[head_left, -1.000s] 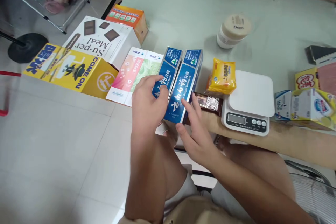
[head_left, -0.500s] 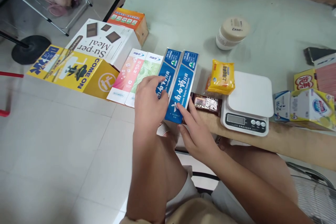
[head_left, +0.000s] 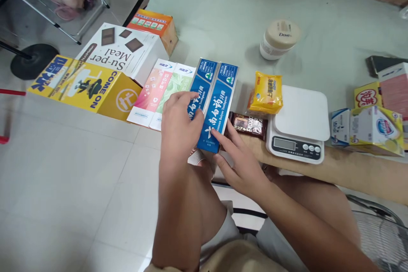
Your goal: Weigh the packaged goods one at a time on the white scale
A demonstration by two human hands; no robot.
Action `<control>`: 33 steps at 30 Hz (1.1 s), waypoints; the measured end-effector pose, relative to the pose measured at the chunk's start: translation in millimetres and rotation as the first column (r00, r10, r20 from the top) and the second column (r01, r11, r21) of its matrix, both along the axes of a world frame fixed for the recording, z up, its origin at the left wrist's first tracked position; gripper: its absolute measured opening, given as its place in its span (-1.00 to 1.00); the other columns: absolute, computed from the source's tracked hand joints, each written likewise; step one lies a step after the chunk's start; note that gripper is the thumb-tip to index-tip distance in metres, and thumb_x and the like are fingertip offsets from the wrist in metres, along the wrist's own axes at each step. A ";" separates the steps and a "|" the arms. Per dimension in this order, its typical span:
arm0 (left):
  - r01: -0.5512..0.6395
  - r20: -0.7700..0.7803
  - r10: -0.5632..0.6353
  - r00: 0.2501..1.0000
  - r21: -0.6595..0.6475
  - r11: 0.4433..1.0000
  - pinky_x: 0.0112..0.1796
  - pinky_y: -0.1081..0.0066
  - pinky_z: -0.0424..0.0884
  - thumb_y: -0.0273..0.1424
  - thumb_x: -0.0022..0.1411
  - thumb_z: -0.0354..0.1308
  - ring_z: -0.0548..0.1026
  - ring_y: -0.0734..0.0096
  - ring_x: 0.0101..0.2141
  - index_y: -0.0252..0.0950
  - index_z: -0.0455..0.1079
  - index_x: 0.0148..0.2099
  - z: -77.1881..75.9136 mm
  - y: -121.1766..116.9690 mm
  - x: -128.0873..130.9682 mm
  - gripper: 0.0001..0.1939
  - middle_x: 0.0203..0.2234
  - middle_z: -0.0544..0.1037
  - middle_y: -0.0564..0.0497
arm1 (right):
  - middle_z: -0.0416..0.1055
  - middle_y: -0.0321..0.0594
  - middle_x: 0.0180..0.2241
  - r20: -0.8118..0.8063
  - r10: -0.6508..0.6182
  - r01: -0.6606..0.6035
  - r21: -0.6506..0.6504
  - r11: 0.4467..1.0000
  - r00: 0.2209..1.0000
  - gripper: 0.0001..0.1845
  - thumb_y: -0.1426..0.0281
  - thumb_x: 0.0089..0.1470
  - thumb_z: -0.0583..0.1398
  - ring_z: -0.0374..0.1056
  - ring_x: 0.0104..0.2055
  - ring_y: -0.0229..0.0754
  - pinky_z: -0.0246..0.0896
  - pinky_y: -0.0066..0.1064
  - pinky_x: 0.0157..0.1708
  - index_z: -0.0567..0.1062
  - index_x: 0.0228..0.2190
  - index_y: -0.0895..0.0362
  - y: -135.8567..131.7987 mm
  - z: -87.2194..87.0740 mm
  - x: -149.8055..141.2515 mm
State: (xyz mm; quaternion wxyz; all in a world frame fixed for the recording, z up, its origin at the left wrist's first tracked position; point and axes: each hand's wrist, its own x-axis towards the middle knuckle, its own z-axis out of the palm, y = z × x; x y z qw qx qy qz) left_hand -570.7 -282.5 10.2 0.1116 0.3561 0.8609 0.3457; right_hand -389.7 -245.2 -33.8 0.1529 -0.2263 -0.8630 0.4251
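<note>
Two blue toothpaste boxes lie side by side near the table's front edge: a left toothpaste box [head_left: 206, 70] and a right toothpaste box [head_left: 219, 102]. My left hand [head_left: 180, 123] is curled over the near part of the left box and hides much of it. My right hand [head_left: 240, 163] grips the right box's near end, its index fingertip on top, the thumb by the end and another finger along the right side. Just left of my left hand are a green-and-white box [head_left: 178, 78] and a pink-and-white box [head_left: 153, 91].
To the left stand a yellow box [head_left: 83, 87], a white Su-per Meal box [head_left: 127, 46] and an orange pack [head_left: 153, 23]. On the right are a chocolate snack [head_left: 250, 125], a yellow packet [head_left: 266, 91], a kitchen scale [head_left: 301, 112], a Dove jar [head_left: 279, 40] and several small boxes [head_left: 376, 129].
The right toothpaste box's near end has shifted slightly toward me with my right hand. My left hand stays on the left box. The whole view has moved a little.
</note>
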 end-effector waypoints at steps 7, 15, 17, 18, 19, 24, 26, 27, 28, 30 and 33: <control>-0.020 0.018 0.021 1.000 -0.034 0.999 0.26 -0.07 0.40 -0.37 0.28 0.16 0.48 -0.05 0.20 -0.25 0.55 0.09 2.9 2.3 2.4 -0.65 0.12 0.57 -0.16 | -0.10 0.16 0.52 0.001 -0.017 0.017 0.007 1.000 1.000 -0.40 0.32 0.36 0.10 -0.03 0.56 0.08 0.18 0.08 0.43 0.30 0.37 0.11 0.2 1.6 2.5; -0.106 -0.076 0.134 0.988 0.295 0.950 0.19 0.02 0.45 -0.40 0.30 0.15 0.57 0.09 0.04 -0.16 0.50 -0.15 6.3 2.9 10.9 -0.88 -0.09 0.64 -0.07 | 0.39 0.05 0.25 -0.122 -0.076 0.093 0.134 0.987 0.990 -0.53 0.39 0.31 0.14 0.33 0.35 0.01 0.39 0.00 0.29 0.38 0.23 0.05 16.5 35.0 19.8; -0.076 -0.121 0.139 0.983 0.424 0.903 0.21 0.02 0.42 -0.39 0.36 0.12 0.56 0.12 0.04 -0.14 0.46 -0.15 12.7 4.3 22.5 -0.90 -0.13 0.62 -0.04 | 0.46 0.00 0.17 -0.181 -0.099 0.129 0.163 0.978 0.979 -0.57 0.42 0.29 0.13 0.40 0.28 -0.01 0.43 -0.02 0.24 0.40 0.17 0.03 24.3 41.7 31.9; -0.042 -0.133 0.118 0.984 0.473 0.880 0.21 0.03 0.42 -0.38 0.39 0.09 0.55 0.13 0.05 -0.12 0.45 -0.13 15.5 5.9 30.0 -0.89 -0.13 0.60 -0.02 | 0.48 -0.02 0.13 -0.210 -0.116 0.153 0.171 0.973 0.971 -0.60 0.43 0.29 0.13 0.42 0.23 -0.02 0.45 -0.03 0.20 0.41 0.13 0.03 28.6 43.9 40.0; -0.003 -0.140 0.085 0.987 0.508 0.861 0.20 0.03 0.43 -0.36 0.42 0.07 0.54 0.15 0.06 -0.11 0.44 -0.12 17.8 8.5 38.6 -0.88 -0.13 0.59 -0.01 | 0.51 -0.05 0.08 -0.238 -0.140 0.183 0.174 0.967 0.961 -0.63 0.44 0.28 0.13 0.45 0.19 -0.03 0.47 -0.05 0.17 0.43 0.10 0.02 33.0 45.4 49.3; 0.256 -0.134 -0.221 0.966 0.624 0.739 0.04 0.11 0.53 -0.32 0.44 0.08 0.57 0.21 -0.03 -0.09 0.41 -0.12 18.6 33.8 99.0 -0.91 -0.18 0.58 -0.01 | 0.53 -0.15 -0.13 -0.324 -0.341 0.406 0.159 0.900 0.882 -0.77 0.45 0.28 0.15 0.49 -0.06 -0.11 0.49 -0.19 -0.07 0.47 -0.05 0.02 57.0 48.0 108.7; 0.373 -0.116 -0.390 0.914 0.623 0.688 -0.01 0.15 0.55 -0.34 0.42 0.09 0.58 0.24 -0.09 -0.14 0.41 -0.12 13.7 45.5 130.7 -0.92 -0.20 0.60 -0.02 | 0.52 -0.17 -0.21 -0.356 -0.441 0.523 0.180 0.833 0.824 -0.84 0.40 0.28 0.15 0.47 -0.16 -0.12 0.46 -0.20 -0.15 0.49 -0.12 0.04 69.2 47.9 133.5; 0.432 -0.102 -0.470 0.876 0.598 0.675 -0.02 0.18 0.56 -0.35 0.40 0.10 0.59 0.25 -0.10 -0.17 0.41 -0.10 10.1 50.7 147.0 -0.91 -0.19 0.61 -0.03 | 0.51 -0.17 -0.24 -0.377 -0.493 0.588 0.194 0.785 0.784 -0.86 0.36 0.27 0.15 0.46 -0.20 -0.12 0.45 -0.19 -0.17 0.49 -0.15 0.05 76.2 47.1 145.3; 0.489 -0.086 -0.542 0.836 0.565 0.664 0.00 0.19 0.56 -0.36 0.38 0.11 0.60 0.25 -0.09 -0.20 0.41 -0.07 6.0 55.3 163.1 -0.88 -0.16 0.62 -0.06 | 0.50 -0.17 -0.26 -0.405 -0.548 0.657 0.205 0.726 0.732 -0.86 0.33 0.26 0.16 0.46 -0.21 -0.11 0.44 -0.17 -0.17 0.49 -0.18 0.05 83.7 45.8 156.7; 0.592 -0.059 -0.657 0.751 0.501 0.632 0.08 0.20 0.55 -0.37 0.34 0.13 0.59 0.23 0.00 -0.26 0.41 0.03 -3.2 63.4 192.1 -0.77 -0.04 0.61 -0.14 | 0.49 -0.17 -0.26 -0.451 -0.656 0.786 0.210 0.582 0.606 -0.85 0.30 0.22 0.16 0.45 -0.17 -0.06 0.41 -0.13 -0.16 0.49 -0.21 0.05 98.9 41.2 177.9; 0.675 -0.003 -0.741 0.671 0.417 0.609 0.22 0.14 0.48 -0.33 0.34 0.14 0.51 0.12 0.21 -0.32 0.35 0.21 -15.6 76.1 222.4 -0.57 0.20 0.50 -0.27 | 0.50 -0.13 -0.14 -0.398 -0.776 0.872 0.235 0.429 0.489 -0.81 0.34 0.18 0.15 0.44 -0.01 0.01 0.42 -0.10 -0.12 0.50 -0.16 0.01 117.1 32.5 203.1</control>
